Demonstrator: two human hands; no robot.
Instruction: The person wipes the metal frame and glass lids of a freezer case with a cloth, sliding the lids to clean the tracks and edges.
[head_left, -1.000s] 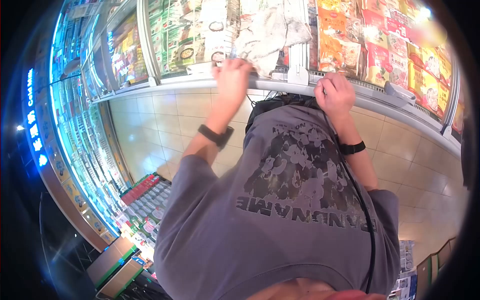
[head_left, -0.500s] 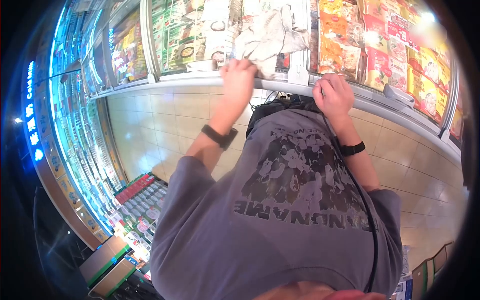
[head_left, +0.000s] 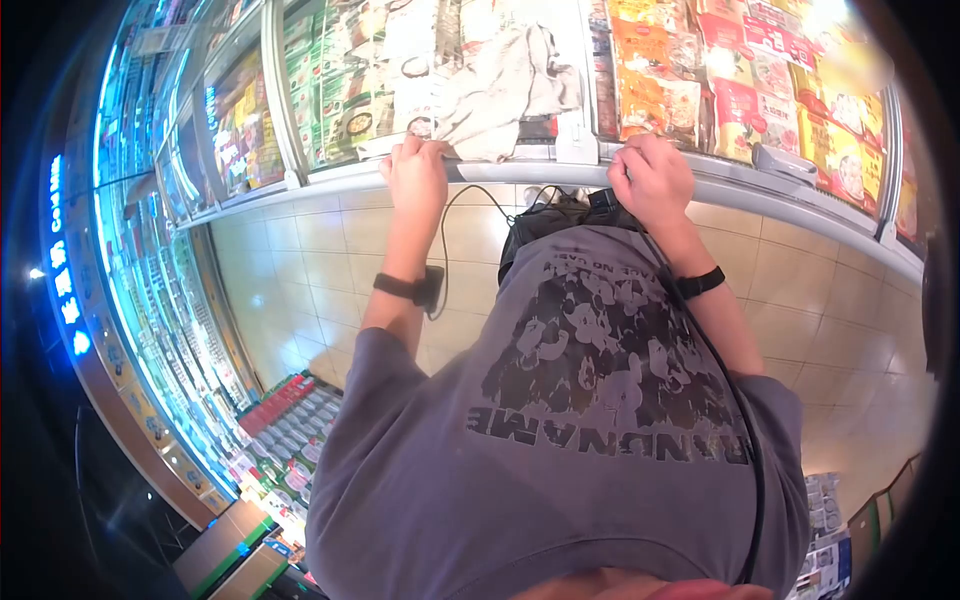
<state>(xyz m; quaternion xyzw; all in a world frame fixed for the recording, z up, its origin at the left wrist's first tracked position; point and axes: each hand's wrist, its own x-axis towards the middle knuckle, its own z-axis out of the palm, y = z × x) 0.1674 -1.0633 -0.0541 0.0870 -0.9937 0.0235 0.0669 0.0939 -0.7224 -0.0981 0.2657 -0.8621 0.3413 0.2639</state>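
Observation:
My left hand (head_left: 415, 185) is at the freezer's front rim (head_left: 335, 182), its fingers curled over the edge. It covers part of a pale handle there, and a light grey cloth (head_left: 510, 90) reaches close beside its fingers. Whether those fingers grip the handle or the cloth's corner is hidden. The cloth lies crumpled over the glass, above green and white food packets (head_left: 415, 60). Further right, my right hand (head_left: 652, 180) is closed against the same rim, below orange bags (head_left: 655, 75). Anything inside its fingers is hidden.
Pink and yellow bags (head_left: 760, 85) fill the right section, where a grey handle (head_left: 785, 163) sits on the lid. Lit shelves (head_left: 165, 290) run along the left. A black cable (head_left: 445, 235) hangs near my left forearm, above the tiled floor (head_left: 290, 265).
My left hand has moved left along the rim, over the pale handle. The cloth has shifted slightly left and changed its folds. My right hand stays at the rim.

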